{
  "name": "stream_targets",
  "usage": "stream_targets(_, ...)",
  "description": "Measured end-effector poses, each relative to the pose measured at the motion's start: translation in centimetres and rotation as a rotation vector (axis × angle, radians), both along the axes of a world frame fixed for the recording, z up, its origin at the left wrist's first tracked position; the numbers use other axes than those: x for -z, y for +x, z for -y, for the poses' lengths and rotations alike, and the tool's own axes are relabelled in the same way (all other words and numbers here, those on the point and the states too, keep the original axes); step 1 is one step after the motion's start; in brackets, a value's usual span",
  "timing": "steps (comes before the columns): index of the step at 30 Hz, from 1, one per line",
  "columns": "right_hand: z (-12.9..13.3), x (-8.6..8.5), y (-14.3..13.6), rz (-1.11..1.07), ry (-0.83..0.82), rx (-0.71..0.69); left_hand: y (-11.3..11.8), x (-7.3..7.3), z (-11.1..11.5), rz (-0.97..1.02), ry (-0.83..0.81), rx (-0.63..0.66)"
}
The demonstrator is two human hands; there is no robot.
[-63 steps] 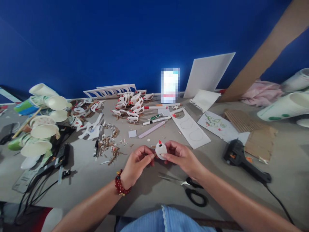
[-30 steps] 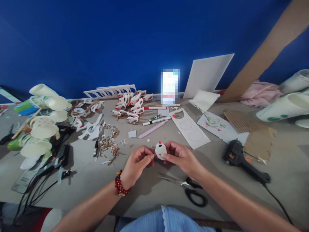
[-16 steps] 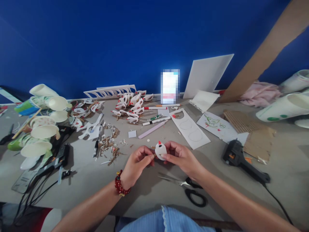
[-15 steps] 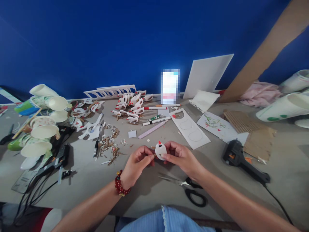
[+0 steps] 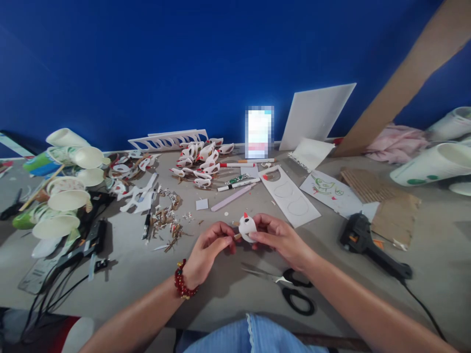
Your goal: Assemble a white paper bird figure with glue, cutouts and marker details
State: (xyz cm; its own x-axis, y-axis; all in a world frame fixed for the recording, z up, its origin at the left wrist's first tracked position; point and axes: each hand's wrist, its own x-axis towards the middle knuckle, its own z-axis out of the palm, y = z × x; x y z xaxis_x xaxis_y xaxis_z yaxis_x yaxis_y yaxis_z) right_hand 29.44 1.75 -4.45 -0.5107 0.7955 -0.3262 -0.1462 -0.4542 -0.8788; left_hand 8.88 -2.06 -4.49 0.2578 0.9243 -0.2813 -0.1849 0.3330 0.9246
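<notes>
A small white bird shape (image 5: 247,228) with a red beak and a dark eye is held up over the grey table (image 5: 221,314). My right hand (image 5: 274,235) pinches it at its right side between thumb and fingers. My left hand (image 5: 215,245), with a red bead bracelet on the wrist, is closed on a thin brown strip (image 5: 237,236) that reaches the bird's left side. Scissors (image 5: 285,279) with black handles lie open just below my right hand.
Finished-looking white birds (image 5: 202,162) are heaped behind my hands, near markers (image 5: 239,184) and a white board with ovals (image 5: 290,196). A glue gun (image 5: 371,245) lies right; paper cups (image 5: 66,196) and scraps (image 5: 165,215) lie left. A lit screen (image 5: 259,132) stands behind.
The white bird has shifted slightly right and tilted, and more of the brown strip shows between it and my left hand. My right hand has moved slightly with it.
</notes>
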Motion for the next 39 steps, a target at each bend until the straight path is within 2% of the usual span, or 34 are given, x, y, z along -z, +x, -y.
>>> stream_targets(9,-0.04,-0.02,0.03,0.013,0.006,-0.010,0.24,-0.24,-0.15,0.013,-0.009,-0.026)
stream_targets(23,-0.16,-0.40,0.05,0.046,-0.018,-0.041,0.42,-0.35,-0.18,0.054,-0.010,-0.146)
stream_targets(31,-0.21,-0.81,-0.07,0.063,-0.037,-0.057,0.17,-0.30,-0.45,0.003,0.045,-0.158)
stream_targets(39,-0.02,-0.91,-0.02,0.097,-0.018,-0.114,0.07,-0.80,-0.24,-0.031,0.066,-0.075)
